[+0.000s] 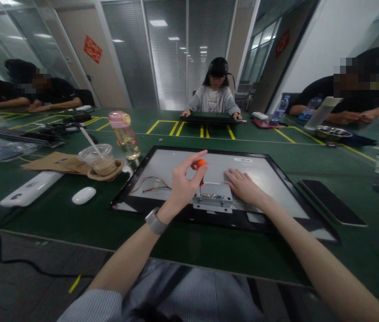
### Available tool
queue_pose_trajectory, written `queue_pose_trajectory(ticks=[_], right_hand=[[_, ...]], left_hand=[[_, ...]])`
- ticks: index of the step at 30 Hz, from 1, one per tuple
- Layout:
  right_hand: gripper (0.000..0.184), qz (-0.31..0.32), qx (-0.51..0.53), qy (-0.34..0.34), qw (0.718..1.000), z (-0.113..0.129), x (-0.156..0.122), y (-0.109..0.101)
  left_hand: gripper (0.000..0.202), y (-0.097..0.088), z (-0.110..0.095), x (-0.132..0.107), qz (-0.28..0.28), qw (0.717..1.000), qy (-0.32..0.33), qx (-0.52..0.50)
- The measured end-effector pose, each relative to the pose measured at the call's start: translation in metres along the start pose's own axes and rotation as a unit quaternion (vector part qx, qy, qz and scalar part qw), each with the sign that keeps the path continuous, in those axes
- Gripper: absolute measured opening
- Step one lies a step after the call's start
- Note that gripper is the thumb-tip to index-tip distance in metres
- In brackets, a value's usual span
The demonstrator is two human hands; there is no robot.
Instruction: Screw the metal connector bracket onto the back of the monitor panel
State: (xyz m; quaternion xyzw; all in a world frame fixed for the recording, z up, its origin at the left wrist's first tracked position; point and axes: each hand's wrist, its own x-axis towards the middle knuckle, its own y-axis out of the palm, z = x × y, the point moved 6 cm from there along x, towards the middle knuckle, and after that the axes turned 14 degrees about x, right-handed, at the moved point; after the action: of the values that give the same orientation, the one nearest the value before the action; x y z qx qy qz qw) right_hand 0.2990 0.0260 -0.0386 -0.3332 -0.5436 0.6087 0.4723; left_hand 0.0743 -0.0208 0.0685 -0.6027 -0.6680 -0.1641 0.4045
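Note:
A monitor panel lies face down on the green table, its grey metal back up inside a black frame. My left hand is closed round a small screwdriver with an orange handle, held upright with its tip down on a metal connector bracket at the panel's near edge. My right hand rests flat on the panel just right of the bracket, fingers spread. Thin coloured wires run across the panel's left side. A watch sits on my left wrist.
A white mouse, a white flat device, an iced drink cup and a pink-lidded bottle stand at the left. A dark phone lies right of the panel. Other people sit across and along both sides of the table.

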Motion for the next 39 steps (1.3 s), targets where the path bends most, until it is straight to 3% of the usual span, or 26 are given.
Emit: queue_pose_trajectory(ticks=[4, 9, 16, 20, 23, 31, 36, 39], right_hand=[[0.053, 0.0, -0.001, -0.004, 1.0, -0.001, 0.0, 0.001], [0.054, 0.005, -0.001, -0.006, 1.0, -0.002, 0.0, 0.001], [0.055, 0.005, -0.002, 0.001, 1.0, -0.002, 0.0, 0.002], [0.055, 0.007, 0.009, 0.007, 1.0, -0.003, 0.0, 0.002], [0.055, 0.01, 0.007, 0.006, 1.0, -0.003, 0.0, 0.002], [0.053, 0.003, -0.009, -0.002, 1.0, -0.001, 0.0, 0.003], [0.054, 0.006, -0.011, 0.002, 1.0, -0.002, 0.001, 0.003], [0.053, 0.005, -0.011, 0.002, 1.0, -0.002, 0.001, 0.003]], left_hand=[[0.015, -0.003, -0.004, 0.0, -0.023, 0.999, 0.023, 0.033], [0.031, 0.001, 0.001, 0.0, 0.027, 0.999, -0.011, -0.037], [0.013, -0.007, -0.004, 0.002, -0.034, 0.999, 0.016, 0.036], [0.029, -0.005, 0.0, 0.002, 0.001, 1.0, -0.004, -0.02], [0.027, -0.003, 0.001, 0.002, 0.011, 0.999, -0.012, -0.044], [0.014, -0.006, -0.008, 0.002, -0.03, 0.998, 0.056, 0.027], [0.027, -0.002, -0.011, 0.001, 0.043, 0.995, 0.08, -0.029], [0.03, 0.002, -0.01, 0.0, 0.077, 0.994, 0.061, -0.05]])
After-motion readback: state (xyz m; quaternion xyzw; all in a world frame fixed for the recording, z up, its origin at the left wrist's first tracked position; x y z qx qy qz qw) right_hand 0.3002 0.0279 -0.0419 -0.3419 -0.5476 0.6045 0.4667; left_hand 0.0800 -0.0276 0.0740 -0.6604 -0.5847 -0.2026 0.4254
